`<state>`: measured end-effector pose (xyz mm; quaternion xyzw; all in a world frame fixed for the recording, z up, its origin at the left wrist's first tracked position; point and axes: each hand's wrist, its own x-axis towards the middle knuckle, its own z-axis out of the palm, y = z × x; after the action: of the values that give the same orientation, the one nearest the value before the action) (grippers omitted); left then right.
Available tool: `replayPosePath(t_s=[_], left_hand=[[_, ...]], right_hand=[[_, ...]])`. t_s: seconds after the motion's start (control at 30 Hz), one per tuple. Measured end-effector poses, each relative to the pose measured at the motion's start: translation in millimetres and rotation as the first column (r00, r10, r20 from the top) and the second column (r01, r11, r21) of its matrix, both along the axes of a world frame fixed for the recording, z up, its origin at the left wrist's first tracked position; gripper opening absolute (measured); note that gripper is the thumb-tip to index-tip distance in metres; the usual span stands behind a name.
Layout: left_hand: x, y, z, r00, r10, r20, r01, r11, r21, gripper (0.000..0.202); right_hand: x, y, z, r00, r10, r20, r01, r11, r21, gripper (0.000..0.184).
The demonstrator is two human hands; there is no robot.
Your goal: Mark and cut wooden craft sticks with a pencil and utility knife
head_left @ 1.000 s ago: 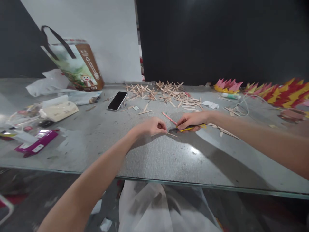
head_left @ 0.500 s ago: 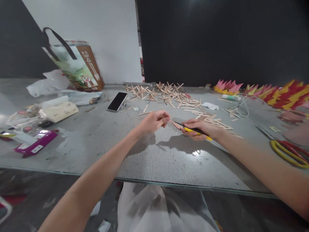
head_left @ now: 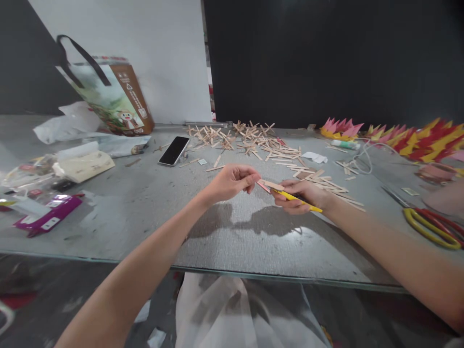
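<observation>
Both hands have risen clear of the tabletop (head_left: 224,251) since the earliest frame, where they worked low over it; the right forearm has also swung downward, so the scissors (head_left: 431,226) at the right are now exposed. Compared with the frame half a second ago, the hands hold nearly the same position, but a wooden stick (head_left: 272,185) now shows broadside between them.

Hand state: the left hand (head_left: 235,181) pinches, thumb against forefinger, the near ends of the wooden stick and a red-patterned strip (head_left: 264,187). The right hand (head_left: 306,193) is wrapped around a yellow-handled tool (head_left: 312,207), its fingertips meeting the other end of the stick. The working end of the tool is hidden by the fingers.

Progress, as judged from the layout: one piece is in process, with stick and strip brought together above the tabletop (whether they are attached to each other cannot be determined). Toward the rear, a heap of crossed sticks (head_left: 253,139) probably represents completed pieces; it cannot be confirmed that the crossings are fixed rather than merely overlapping. Behind the right hand, loose sticks (head_left: 328,184) lie flat in a spread row and appear to be unprocessed stock, which suggests that a considerable quantity remains. The phone (head_left: 174,151) lies left of the heap, apart from both hands.
</observation>
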<state>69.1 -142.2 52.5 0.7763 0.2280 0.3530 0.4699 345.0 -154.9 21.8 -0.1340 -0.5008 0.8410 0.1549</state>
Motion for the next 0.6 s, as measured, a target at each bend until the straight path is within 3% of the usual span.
replayPosePath(t_s=[0.23, 0.43, 0.6], left_hand=[[4, 5, -9.1, 0.988, 0.034, 0.153, -0.033, 0.999, -0.011, 0.036], [5, 3, -6.3, 0.982, 0.046, 0.181, -0.045, 0.999, -0.011, 0.037], [11, 3, -15.0, 0.971, -0.076, 0.227, 0.11, 0.984, -0.138, 0.044]], right_hand=[[-15, -11, 5.1, 0.995, -0.083, -0.049, 0.083, 0.997, -0.003, 0.023], [-20, -16, 6.8, 0.992, -0.118, -0.047, 0.115, 0.992, -0.047, 0.024], [-19, -15, 8.4, 0.991, -0.135, -0.025, 0.133, 0.989, -0.063, 0.023]])
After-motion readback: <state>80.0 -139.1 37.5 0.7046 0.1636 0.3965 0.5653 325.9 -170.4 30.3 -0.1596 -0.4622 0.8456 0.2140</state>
